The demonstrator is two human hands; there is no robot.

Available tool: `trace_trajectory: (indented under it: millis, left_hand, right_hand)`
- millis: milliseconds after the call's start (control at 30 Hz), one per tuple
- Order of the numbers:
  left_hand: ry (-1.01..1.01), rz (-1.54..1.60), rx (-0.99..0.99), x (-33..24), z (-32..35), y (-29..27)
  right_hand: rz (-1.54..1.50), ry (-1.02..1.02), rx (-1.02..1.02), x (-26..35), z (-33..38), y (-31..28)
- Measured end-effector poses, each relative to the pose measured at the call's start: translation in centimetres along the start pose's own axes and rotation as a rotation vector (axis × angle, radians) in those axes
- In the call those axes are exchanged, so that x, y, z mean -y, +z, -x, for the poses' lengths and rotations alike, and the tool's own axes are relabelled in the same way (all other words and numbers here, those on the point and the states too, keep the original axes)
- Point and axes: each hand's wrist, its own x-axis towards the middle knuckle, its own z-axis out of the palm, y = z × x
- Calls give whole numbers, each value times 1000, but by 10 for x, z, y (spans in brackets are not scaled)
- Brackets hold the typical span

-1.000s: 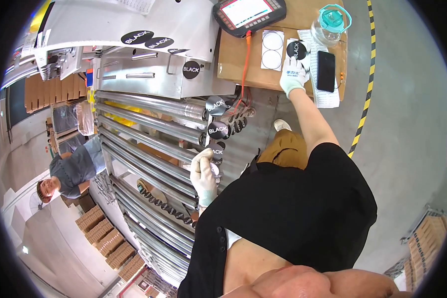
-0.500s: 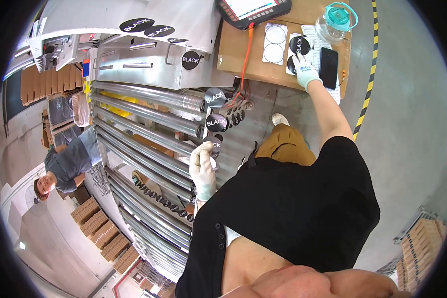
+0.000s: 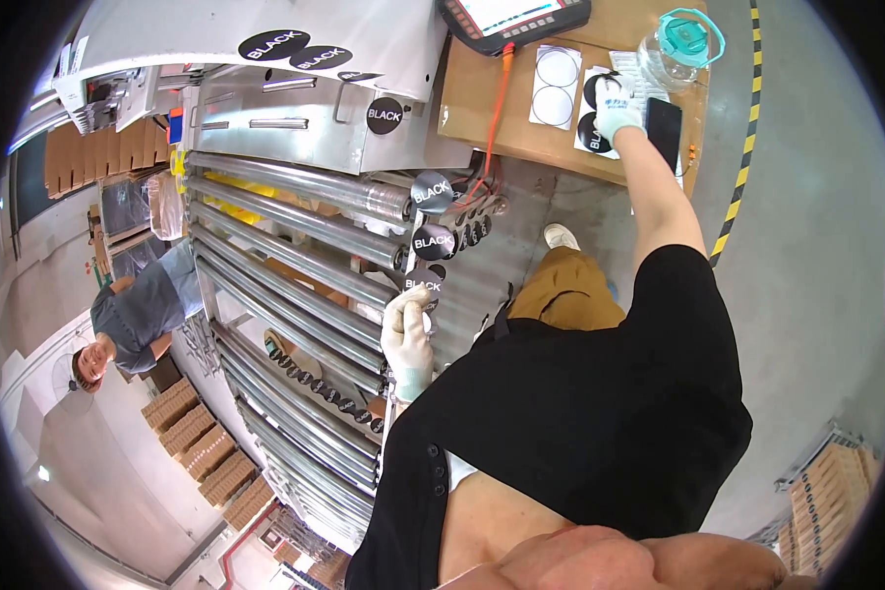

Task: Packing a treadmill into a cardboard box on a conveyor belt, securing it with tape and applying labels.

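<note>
My right hand (image 3: 617, 104), in a white glove, is at a white backing sheet with black round stickers on the cardboard box top. Its bunched fingers grip the edge of the upper black round sticker (image 3: 590, 93) and partly cover it. The lower sticker (image 3: 590, 132) lies flat beside the hand. My left hand (image 3: 407, 339), also gloved, is closed at the end of the roller frame, just below a black round sticker (image 3: 423, 283). A small white disc (image 3: 426, 323) shows by its fingers; whether they hold anything is hidden.
A roller conveyor (image 3: 295, 246) runs on the left beside a metal machine (image 3: 305, 113). On the cardboard box (image 3: 472, 98) are a handheld control panel (image 3: 514, 29), an emptied sticker sheet (image 3: 555, 87), a phone (image 3: 664, 128) and a water bottle (image 3: 671, 54). Another person (image 3: 147, 310) stands beyond the rollers.
My right hand has moved up the sheet, from the lower sticker to the upper one, uncovering the lower one. My left hand stays at the frame. The view has shifted slightly.
</note>
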Motion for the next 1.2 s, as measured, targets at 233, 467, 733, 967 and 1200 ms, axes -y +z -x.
trace_trajectory:
  millis: [233, 467, 733, 967, 1200]
  left_hand:
    - [4, -31, -33, 6, 4, -7]
    - [-40, 52, -43, 7, 4, -1]
    - [-51, 31, 3, -2, 2, 7]
    - [-6, 29, 4, 0, 7, 6]
    - [40, 15, 29, 1, 11, 7]
  right_hand:
    - [28, 65, 241, 8, -17, -63]
    - [171, 87, 272, 18, -11, -78]
    - [184, 59, 177, 19, -4, -69]
    - [177, 34, 94, 22, 6, -79]
    - [-94, 38, -128, 2, 4, -32]
